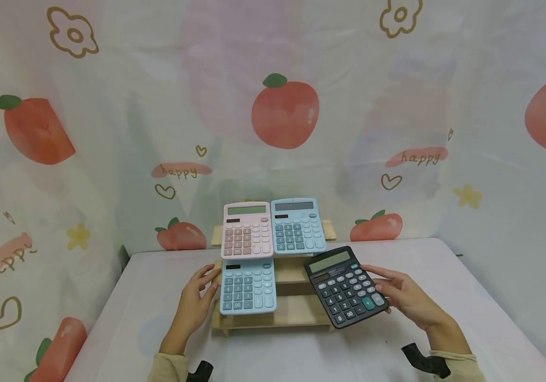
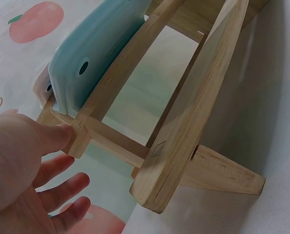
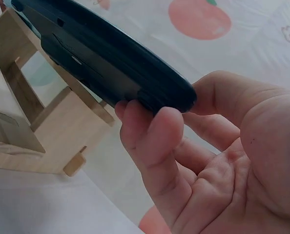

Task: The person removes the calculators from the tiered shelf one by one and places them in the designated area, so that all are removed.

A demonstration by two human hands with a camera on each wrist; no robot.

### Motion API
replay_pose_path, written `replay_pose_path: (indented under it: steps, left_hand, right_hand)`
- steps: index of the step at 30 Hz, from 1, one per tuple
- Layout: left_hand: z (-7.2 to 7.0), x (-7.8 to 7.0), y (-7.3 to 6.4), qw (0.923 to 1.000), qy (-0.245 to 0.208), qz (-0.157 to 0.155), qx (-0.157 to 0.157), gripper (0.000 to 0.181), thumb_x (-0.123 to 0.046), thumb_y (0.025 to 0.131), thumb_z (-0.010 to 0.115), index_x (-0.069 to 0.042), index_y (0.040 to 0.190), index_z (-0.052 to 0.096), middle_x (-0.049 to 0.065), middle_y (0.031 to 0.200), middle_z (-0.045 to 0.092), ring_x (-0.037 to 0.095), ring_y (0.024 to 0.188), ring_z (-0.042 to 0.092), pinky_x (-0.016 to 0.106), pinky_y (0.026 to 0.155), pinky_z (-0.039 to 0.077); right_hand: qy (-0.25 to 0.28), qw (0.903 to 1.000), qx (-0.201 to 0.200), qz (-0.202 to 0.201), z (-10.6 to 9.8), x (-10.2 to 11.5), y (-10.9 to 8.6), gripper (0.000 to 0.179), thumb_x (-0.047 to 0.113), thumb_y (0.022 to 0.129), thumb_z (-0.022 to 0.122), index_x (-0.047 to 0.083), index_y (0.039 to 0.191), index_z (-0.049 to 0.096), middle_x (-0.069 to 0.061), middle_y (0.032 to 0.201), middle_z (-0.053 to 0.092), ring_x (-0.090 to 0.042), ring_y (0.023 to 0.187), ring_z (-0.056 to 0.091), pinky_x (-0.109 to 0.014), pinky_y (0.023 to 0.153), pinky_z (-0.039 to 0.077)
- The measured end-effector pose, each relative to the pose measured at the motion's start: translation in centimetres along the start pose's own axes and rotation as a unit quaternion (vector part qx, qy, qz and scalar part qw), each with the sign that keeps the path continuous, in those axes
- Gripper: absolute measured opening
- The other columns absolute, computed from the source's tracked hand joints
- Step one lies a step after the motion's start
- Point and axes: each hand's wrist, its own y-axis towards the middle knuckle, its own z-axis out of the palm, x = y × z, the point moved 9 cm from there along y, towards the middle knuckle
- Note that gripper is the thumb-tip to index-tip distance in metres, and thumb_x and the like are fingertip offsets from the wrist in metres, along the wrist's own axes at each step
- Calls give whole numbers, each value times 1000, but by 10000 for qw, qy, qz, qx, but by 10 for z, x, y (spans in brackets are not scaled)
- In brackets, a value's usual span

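Observation:
My right hand (image 1: 408, 300) grips a dark calculator (image 1: 344, 286) by its lower right edge, tilted in front of the right side of a wooden tiered rack (image 1: 297, 313). In the right wrist view the thumb lies along one face of the dark calculator (image 3: 101, 53), the fingertips against its back. A light blue calculator (image 1: 248, 286) leans on the rack's middle tier at left. Beside it my left hand (image 1: 194, 305) holds the rack's left end; in the left wrist view its thumb touches the wooden slat end (image 2: 79, 139), other fingers spread below.
On the top tier a pink calculator (image 1: 246, 231) and another light blue calculator (image 1: 298, 225) stand side by side. The rack rests on a white-covered table (image 1: 158, 286), with a fruit-print cloth (image 1: 282, 180) hanging behind and at both sides.

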Motion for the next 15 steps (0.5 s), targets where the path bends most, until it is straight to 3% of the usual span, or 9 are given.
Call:
replay_pose_path:
  steps: [9, 15]
  left_hand:
    - [-1, 1, 1, 10000, -36, -13, -28, 38, -5, 99, 61, -3, 138, 62, 18, 152, 51, 42, 143, 45, 61, 105, 48]
    - [0, 2, 1, 10000, -37, -50, -10, 38, -6, 100, 60, -3, 138, 62, 18, 153, 50, 41, 143, 45, 60, 105, 47]
  right_hand:
    - [484, 9985, -218, -124, -18, -5, -7, 45, 7, 109, 38, 31, 144, 55, 11, 118, 74, -1, 81, 69, -17, 57, 48]
    - [1123, 9930, -372, -64, -29, -13, -11, 47, 9, 110, 34, 34, 141, 58, 12, 124, 72, -5, 97, 73, -22, 72, 59]
